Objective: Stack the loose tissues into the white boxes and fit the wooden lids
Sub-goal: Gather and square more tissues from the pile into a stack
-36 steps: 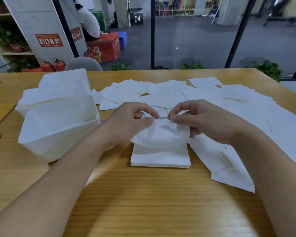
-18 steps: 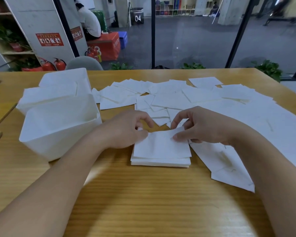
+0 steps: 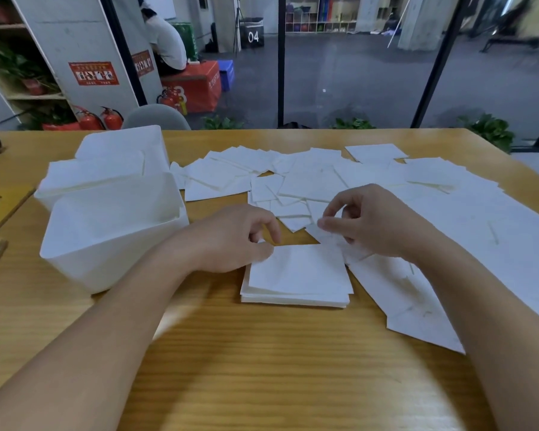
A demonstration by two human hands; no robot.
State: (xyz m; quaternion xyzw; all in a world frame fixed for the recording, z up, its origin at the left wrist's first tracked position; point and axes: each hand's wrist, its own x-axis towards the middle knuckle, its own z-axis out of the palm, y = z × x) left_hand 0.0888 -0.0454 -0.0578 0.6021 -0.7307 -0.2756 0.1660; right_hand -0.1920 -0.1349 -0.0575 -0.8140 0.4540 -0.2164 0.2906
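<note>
White tissue stack (image 3: 296,276) under left hand's (image 3: 231,241) thumb; right hand (image 3: 374,222) pinching loose tissue (image 3: 319,233).

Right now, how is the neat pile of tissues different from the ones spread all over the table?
The neat pile is squared up, edges aligned; the spread tissues lie scattered, overlapping at many angles. The pile sits near the person, the spread tissues farther back and right. Both are white.

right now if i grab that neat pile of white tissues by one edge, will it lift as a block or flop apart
Probably flop apart: the neat pile of white tissues looks like thin loose sheets, with edges slightly offset at its front. It is likely very light, so it may slide on the smooth wooden table. Supporting it from both sides seems safer.
</note>
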